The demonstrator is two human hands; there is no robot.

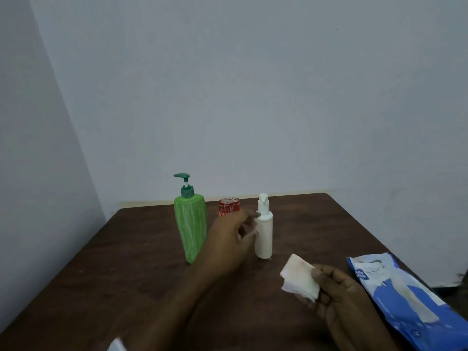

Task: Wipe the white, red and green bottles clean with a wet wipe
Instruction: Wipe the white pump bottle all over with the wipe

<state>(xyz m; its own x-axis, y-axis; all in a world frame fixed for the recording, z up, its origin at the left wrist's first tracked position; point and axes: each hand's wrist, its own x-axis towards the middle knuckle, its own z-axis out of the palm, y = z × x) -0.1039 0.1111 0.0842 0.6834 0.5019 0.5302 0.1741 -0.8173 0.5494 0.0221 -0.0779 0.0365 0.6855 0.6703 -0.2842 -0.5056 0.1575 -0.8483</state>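
Three bottles stand in a row at the back of the dark wooden table [101,262]. The green pump bottle [191,229] is on the left. The red bottle [229,205] stands in the middle, its lower part hidden behind my left hand [231,239]. The white pump bottle [264,229] stands upright on the right. My left hand reaches between them; its loosely bent fingertips touch the white bottle's left side without wrapping round it. My right hand [347,297], nearer to me, pinches a folded white wet wipe [300,279] with a faint stain on it.
A blue and white pack of wet wipes [405,300] lies at the table's right edge. A small white object [116,347] shows at the bottom edge. Pale walls close in behind and on the left.
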